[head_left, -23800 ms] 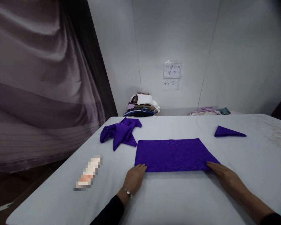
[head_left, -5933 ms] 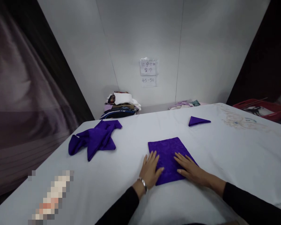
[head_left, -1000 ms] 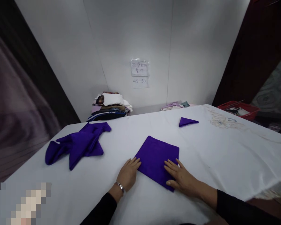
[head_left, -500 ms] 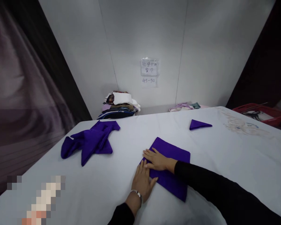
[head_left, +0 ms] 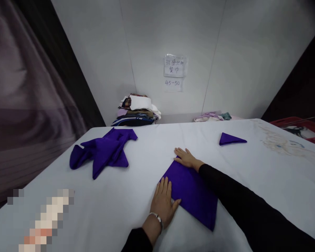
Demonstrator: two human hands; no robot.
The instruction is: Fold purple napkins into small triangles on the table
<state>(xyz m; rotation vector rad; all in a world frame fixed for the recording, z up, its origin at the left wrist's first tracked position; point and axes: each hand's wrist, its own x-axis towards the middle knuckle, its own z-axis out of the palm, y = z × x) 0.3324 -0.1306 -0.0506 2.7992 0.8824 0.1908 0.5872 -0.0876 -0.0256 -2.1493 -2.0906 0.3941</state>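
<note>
A purple cloth napkin (head_left: 190,189), folded into a flat four-sided shape, lies in front of me on the white-covered table (head_left: 115,206). My left hand (head_left: 164,199) rests flat on its near left corner, fingers stretched out, a metal band on the wrist. At the far corner, my right hand (head_left: 186,158) lies with fingers spread, palm over the cloth's edge. Part of the napkin's right side is hidden under my right forearm. Neither hand grips the cloth.
Several crumpled purple napkins (head_left: 105,150) lie to the left. A small folded purple triangle (head_left: 231,139) stands back right. Folded clothes (head_left: 139,111) are stacked against the wall beneath a paper sign (head_left: 174,66). A red basket (head_left: 312,129) is at far right.
My right hand has slid from the napkin's left edge up to its far corner. My left hand has stayed on the near left corner. The view has shifted slightly.
</note>
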